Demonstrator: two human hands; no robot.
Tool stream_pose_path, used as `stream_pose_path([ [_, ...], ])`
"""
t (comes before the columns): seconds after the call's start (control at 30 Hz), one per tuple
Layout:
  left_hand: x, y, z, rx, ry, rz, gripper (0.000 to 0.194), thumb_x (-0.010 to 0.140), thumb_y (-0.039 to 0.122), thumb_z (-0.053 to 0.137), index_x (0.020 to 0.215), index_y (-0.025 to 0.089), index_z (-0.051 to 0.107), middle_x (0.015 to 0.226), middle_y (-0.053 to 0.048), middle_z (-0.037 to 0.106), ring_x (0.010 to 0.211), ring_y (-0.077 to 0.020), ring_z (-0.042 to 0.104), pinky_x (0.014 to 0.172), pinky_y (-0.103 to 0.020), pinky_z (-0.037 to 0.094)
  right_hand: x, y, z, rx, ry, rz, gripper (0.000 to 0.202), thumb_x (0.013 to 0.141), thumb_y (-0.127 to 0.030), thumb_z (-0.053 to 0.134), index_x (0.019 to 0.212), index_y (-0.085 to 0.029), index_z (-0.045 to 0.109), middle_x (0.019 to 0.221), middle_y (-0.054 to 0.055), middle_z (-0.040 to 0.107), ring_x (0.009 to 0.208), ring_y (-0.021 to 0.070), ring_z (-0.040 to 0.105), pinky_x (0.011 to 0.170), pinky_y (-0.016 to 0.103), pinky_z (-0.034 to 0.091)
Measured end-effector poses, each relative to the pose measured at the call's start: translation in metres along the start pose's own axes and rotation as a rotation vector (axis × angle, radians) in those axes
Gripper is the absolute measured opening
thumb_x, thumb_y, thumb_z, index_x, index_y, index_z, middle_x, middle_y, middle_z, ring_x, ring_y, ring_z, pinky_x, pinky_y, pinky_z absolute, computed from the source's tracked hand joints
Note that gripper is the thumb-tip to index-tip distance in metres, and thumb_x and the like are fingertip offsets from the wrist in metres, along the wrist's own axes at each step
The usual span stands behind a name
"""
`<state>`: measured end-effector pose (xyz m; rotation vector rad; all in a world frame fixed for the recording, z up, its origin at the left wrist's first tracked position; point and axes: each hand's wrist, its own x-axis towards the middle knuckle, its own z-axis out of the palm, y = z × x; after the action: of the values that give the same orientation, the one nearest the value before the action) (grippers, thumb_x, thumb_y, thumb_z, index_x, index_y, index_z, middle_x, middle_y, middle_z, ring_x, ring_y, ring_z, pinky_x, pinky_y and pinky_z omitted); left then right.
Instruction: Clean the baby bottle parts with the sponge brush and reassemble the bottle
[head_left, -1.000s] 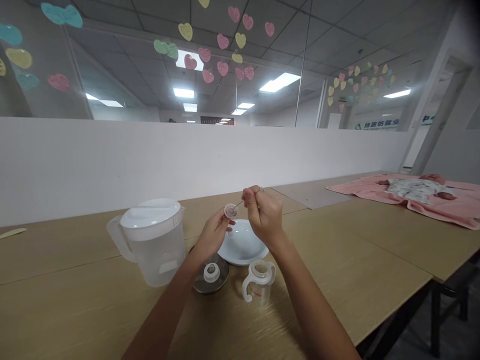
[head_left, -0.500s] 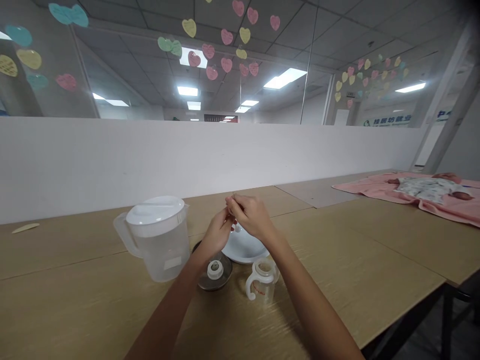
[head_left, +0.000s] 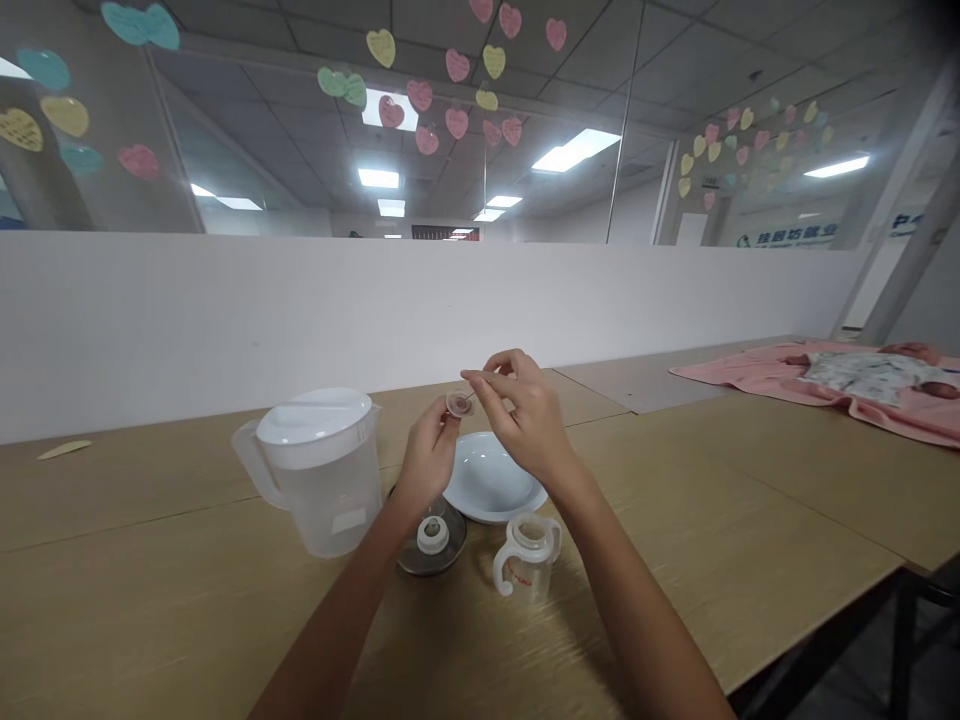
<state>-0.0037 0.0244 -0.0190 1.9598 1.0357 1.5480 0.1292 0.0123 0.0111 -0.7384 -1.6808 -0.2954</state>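
Left hand [head_left: 429, 452] pinches small cup [head_left: 457, 408]; right hand [head_left: 531, 412] grips thin stick [head_left: 471, 395], tip at cup. Bowl [head_left: 493, 485] below hands. Seemingly probing inside; next needs steady left pinch.

the thin thing [head_left: 470, 396] is too skinny to identify, and the right hand [head_left: 527, 412] covers part of it. left hand [head_left: 429, 458] hides some of the small round piece [head_left: 459, 405]. dark dish [head_left: 453, 556] is partly behind the left forearm [head_left: 358, 588], red print [head_left: 518, 574] is too tiny to read, pink cloth [head_left: 757, 372] runs off the right edge.
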Motion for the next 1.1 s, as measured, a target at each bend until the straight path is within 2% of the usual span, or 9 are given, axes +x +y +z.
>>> stream_pose_path([
  [0.13,-0.003,0.016,-0.001,-0.042,-0.026,-0.008,0.025,0.087,0.037,0.04,0.081,0.017,0.055,0.074,-0.002,0.058,0.071,-0.0156,0.051,0.066,-0.024,0.041,-0.003,0.001,0.01,0.056,-0.039,-0.001,0.029,0.092,-0.03,0.044,0.097,-0.023,0.071,0.112,0.01,0.057,0.102,0.0204,0.053,0.085,0.038,0.047],
  [0.3,-0.003,0.021,0.003,-0.122,-0.036,-0.001,0.026,0.088,0.037,0.04,0.085,0.016,0.055,0.078,-0.002,0.059,0.073,-0.0153,0.052,0.068,-0.024,0.042,-0.006,0.005,0.022,0.01,-0.046,0.029,0.029,0.092,-0.029,0.044,0.1,-0.022,0.07,0.122,0.012,0.054,0.112,0.0238,0.051,0.09,0.042,0.045],
  [0.43,-0.004,0.008,0.005,-0.052,-0.028,0.031,0.025,0.089,0.035,0.041,0.084,0.016,0.055,0.076,-0.003,0.058,0.07,-0.0156,0.051,0.064,-0.024,0.041,-0.001,-0.003,0.013,-0.046,0.026,-0.07,0.031,0.093,-0.026,0.042,0.083,-0.018,0.07,0.093,0.009,0.067,0.091,0.0194,0.06,0.086,0.037,0.044],
  [0.53,-0.004,0.0,0.006,-0.018,-0.033,0.088,0.025,0.09,0.035,0.041,0.088,0.016,0.058,0.085,-0.005,0.062,0.083,-0.0194,0.055,0.075,-0.026,0.043,0.003,-0.015,-0.004,-0.042,0.122,-0.092,0.036,0.094,-0.026,0.041,0.066,-0.018,0.063,0.066,0.004,0.065,0.066,0.0137,0.059,0.068,0.029,0.044],
  [0.63,-0.004,0.0,0.006,-0.016,-0.07,0.151,0.027,0.091,0.036,0.04,0.096,0.017,0.06,0.099,-0.008,0.063,0.099,-0.0226,0.054,0.087,-0.029,0.041,0.003,-0.028,-0.022,-0.009,0.258,-0.079,0.037,0.093,-0.026,0.042,0.062,-0.018,0.06,0.06,0.002,0.062,0.058,0.0115,0.057,0.058,0.025,0.041],
  [0.87,-0.003,-0.002,0.003,0.082,-0.152,0.097,0.029,0.092,0.037,0.038,0.086,0.016,0.059,0.09,-0.007,0.062,0.087,-0.0202,0.056,0.08,-0.029,0.043,0.003,-0.048,-0.051,0.047,0.606,0.049,0.035,0.092,-0.033,0.045,0.064,-0.02,0.061,0.06,-0.001,0.06,0.055,0.0109,0.059,0.053,0.025,0.047],
  [0.93,-0.001,-0.011,-0.001,0.104,-0.134,0.041,0.028,0.091,0.036,0.039,0.084,0.016,0.058,0.087,-0.006,0.063,0.084,-0.0196,0.057,0.077,-0.028,0.043,0.007,-0.043,-0.063,0.103,0.78,0.1,0.037,0.092,-0.037,0.045,0.065,-0.019,0.061,0.062,-0.001,0.06,0.054,0.0108,0.059,0.048,0.024,0.047],
  [1.0,0.001,-0.021,-0.007,0.091,-0.125,-0.004,0.028,0.089,0.035,0.039,0.087,0.015,0.059,0.087,-0.006,0.064,0.082,-0.0193,0.058,0.075,-0.028,0.044,0.012,-0.022,-0.074,0.177,0.843,0.18,0.037,0.091,-0.041,0.046,0.066,-0.018,0.061,0.064,0.0,0.06,0.053,0.0108,0.058,0.041,0.022,0.044],
  [1.1,0.002,-0.028,-0.013,0.051,-0.134,-0.028,0.031,0.088,0.038,0.041,0.092,0.015,0.06,0.094,-0.008,0.066,0.086,-0.0196,0.058,0.077,-0.029,0.044,0.012,0.036,-0.07,0.278,0.563,0.425,0.041,0.086,-0.05,0.049,0.071,-0.015,0.063,0.06,-0.001,0.057,0.047,0.0078,0.053,0.038,0.019,0.041],
])
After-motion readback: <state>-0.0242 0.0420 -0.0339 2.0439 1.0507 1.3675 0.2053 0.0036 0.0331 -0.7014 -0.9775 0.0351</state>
